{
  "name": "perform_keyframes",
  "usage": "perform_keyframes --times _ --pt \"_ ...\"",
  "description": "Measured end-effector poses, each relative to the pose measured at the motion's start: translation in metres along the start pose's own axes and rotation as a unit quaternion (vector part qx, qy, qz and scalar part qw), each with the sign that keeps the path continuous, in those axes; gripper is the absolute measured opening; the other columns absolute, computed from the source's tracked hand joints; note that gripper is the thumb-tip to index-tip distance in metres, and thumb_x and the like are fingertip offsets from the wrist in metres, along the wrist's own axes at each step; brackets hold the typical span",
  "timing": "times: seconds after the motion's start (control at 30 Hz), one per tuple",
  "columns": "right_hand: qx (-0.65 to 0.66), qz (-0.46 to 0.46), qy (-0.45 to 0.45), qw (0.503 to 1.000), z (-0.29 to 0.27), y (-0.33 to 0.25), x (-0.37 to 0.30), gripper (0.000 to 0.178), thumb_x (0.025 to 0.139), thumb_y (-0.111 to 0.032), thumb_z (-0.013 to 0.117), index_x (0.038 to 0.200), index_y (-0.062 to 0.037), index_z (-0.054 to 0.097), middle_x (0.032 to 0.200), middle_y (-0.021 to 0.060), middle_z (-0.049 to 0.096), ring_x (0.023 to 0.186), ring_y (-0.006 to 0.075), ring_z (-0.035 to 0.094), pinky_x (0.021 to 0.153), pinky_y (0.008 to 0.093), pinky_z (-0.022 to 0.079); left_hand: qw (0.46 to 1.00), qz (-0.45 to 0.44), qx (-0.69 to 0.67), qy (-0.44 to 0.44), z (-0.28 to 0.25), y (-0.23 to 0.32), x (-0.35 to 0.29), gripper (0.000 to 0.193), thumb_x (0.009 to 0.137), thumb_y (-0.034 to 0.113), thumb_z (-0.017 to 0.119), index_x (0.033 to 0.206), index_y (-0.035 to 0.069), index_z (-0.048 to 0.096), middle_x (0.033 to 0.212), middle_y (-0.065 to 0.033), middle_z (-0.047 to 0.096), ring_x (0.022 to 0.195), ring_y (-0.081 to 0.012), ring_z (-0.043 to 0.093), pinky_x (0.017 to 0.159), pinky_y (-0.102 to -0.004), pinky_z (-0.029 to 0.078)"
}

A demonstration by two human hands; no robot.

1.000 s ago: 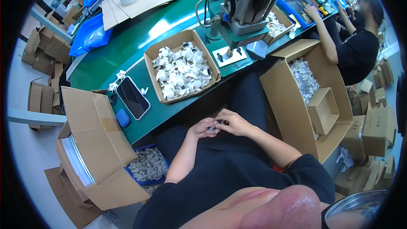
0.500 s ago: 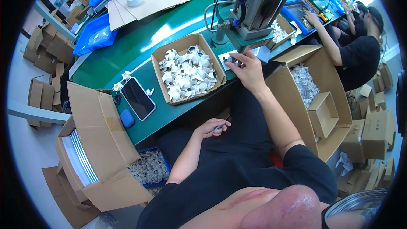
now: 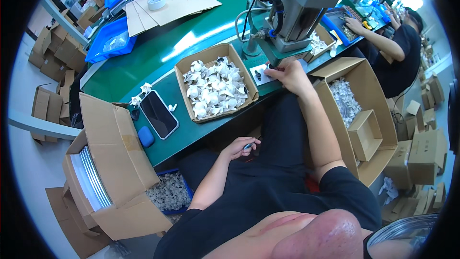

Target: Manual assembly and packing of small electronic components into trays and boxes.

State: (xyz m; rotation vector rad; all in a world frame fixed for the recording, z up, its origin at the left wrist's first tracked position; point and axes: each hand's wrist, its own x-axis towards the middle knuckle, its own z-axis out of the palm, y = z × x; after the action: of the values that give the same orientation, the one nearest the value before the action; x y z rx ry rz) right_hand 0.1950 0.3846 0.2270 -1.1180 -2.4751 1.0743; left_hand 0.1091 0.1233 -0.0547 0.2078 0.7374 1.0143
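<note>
My right hand [image 3: 293,77] reaches under the head of a bench press [image 3: 299,17], its thumb and fingers closed at a small dark part I cannot make out. Beside the fingertips lies a pale base plate [image 3: 262,77] with a small dark fitting [image 3: 258,74] standing on it. Low over my lap, my left hand [image 3: 238,148] is curled around a small dark, shiny piece [image 3: 248,146] too small to name. Left of the press, a shallow cardboard tray [image 3: 184,100] is full of white finned plastic parts [image 3: 215,86].
A phone [image 3: 158,115], a blue case [image 3: 145,136] and loose white parts lie on the green bench [image 3: 167,146]. Open cardboard boxes [image 3: 120,139] flank me. A blue bin [image 3: 167,191] of small grey parts sits low left. One co-worker [image 3: 390,57] works at the right.
My right hand has shifted right and slightly down beneath the press head, uncovering the dark fitting on the plate. My left hand stays over my lap. The whole view has shifted slightly.
</note>
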Motion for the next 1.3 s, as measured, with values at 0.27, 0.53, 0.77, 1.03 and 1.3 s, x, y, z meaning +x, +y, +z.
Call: perform_keyframes --times 0.27,0.53,0.77,1.03,1.3 --pt "-0.008 -0.141 -0.076 0.987 -0.043 -0.014 0.013 0.033 0.088 -0.024 0.079 0.111 -0.0001 0.072 0.096 0.0137 0.074 0.087 0.0199 0.069 0.073 0.0339 0.053 1.000 0.009 0.016 0.019 -0.002 -0.005 0.000 0.031 0.108 0.027 0.056 0.120 0.000 0.065 0.086 -0.0018 0.063 0.052 -0.0029 0.040 0.047 -0.0192 0.031" --pt "-0.348 0.019 0.086 0.933 -0.100 0.114 0.112 0.037 0.088 -0.009 0.063 0.124 -0.0050 0.070 0.125 0.0244 0.068 0.114 0.0378 0.067 0.097 0.0413 0.053 0.998 0.033 -0.001 0.055 -0.005 -0.010 -0.004 0.033 0.107 0.027 0.057 0.123 -0.001 0.064 0.087 -0.0017 0.063 0.053 -0.0035 0.040 0.048 -0.0192 0.031" --pt "-0.328 -0.044 0.016 0.944 -0.110 0.143 0.144 0.044 0.082 -0.006 0.067 0.125 -0.0051 0.070 0.117 0.0240 0.072 0.111 0.0367 0.069 0.098 0.0417 0.054 0.995 0.033 0.017 0.088 -0.006 -0.011 0.008 0.030 0.106 0.030 0.059 0.115 0.002 0.066 0.084 -0.0008 0.063 0.052 -0.0035 0.042 0.046 -0.0195 0.029" --pt "-0.325 -0.061 0.077 0.941 -0.109 0.110 0.126 0.038 0.075 -0.005 0.071 0.112 -0.0030 0.075 0.099 0.0212 0.075 0.095 0.0318 0.074 0.088 0.0397 0.058 0.993 0.036 0.009 0.110 -0.011 -0.011 0.012 0.029 0.105 0.031 0.059 0.113 0.004 0.067 0.083 -0.0004 0.062 0.052 -0.0034 0.041 0.046 -0.0195 0.028" --pt "-0.302 0.010 0.054 0.952 -0.116 0.142 0.141 0.022 0.076 -0.014 0.075 0.094 -0.0023 0.073 0.093 0.0176 0.076 0.087 0.0296 0.075 0.080 0.0384 0.058 0.994 0.041 0.013 0.099 -0.010 -0.009 0.011 0.030 0.107 0.028 0.057 0.119 0.002 0.064 0.084 -0.0009 0.062 0.052 -0.0031 0.042 0.046 -0.0190 0.031"
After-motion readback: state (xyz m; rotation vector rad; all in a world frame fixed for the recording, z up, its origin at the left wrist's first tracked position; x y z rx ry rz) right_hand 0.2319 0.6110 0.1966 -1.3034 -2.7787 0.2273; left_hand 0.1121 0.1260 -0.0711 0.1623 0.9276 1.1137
